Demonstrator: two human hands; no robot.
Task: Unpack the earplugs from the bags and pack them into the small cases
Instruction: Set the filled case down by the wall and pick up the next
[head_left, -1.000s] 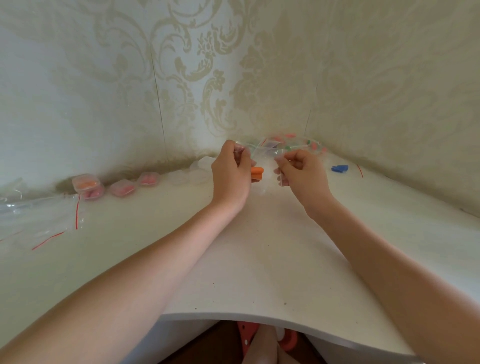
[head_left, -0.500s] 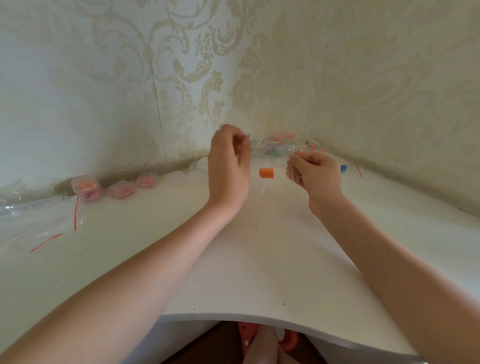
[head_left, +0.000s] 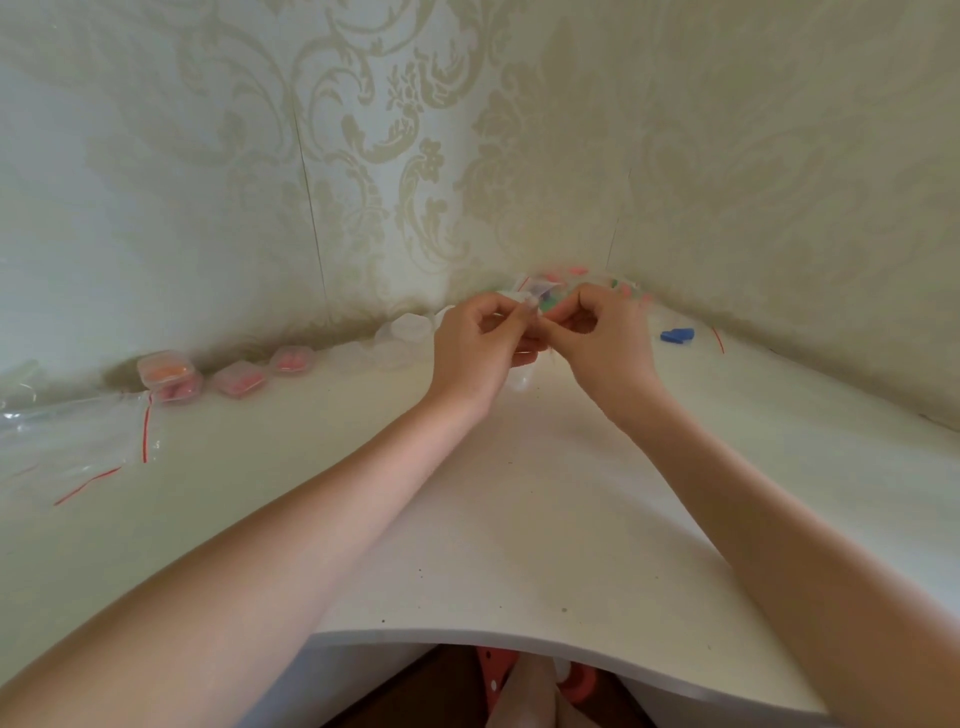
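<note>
My left hand (head_left: 475, 345) and my right hand (head_left: 605, 332) meet fingertip to fingertip over the back corner of the white table (head_left: 519, 519). Both pinch a small clear bag (head_left: 540, 301) that shows a bit of green and blue inside; it is blurred. A pile of more bags with coloured earplugs (head_left: 576, 274) lies just behind the hands in the corner. Under the hands a small clear case (head_left: 519, 383) shows faintly. Two blue earplugs (head_left: 677, 335) lie loose to the right. I cannot see any orange earplug.
Along the left wall stand closed cases filled with orange (head_left: 165, 369) and pink earplugs (head_left: 239, 380), and empty clear cases (head_left: 405, 338) nearer the corner. Empty red-striped bags (head_left: 78, 441) lie at far left. The table's curved front edge (head_left: 519, 642) runs below.
The hands were apart half a second ago with an orange earplug between them. They have since come together farther back, pinching a bag, and the orange earplug is out of sight.
</note>
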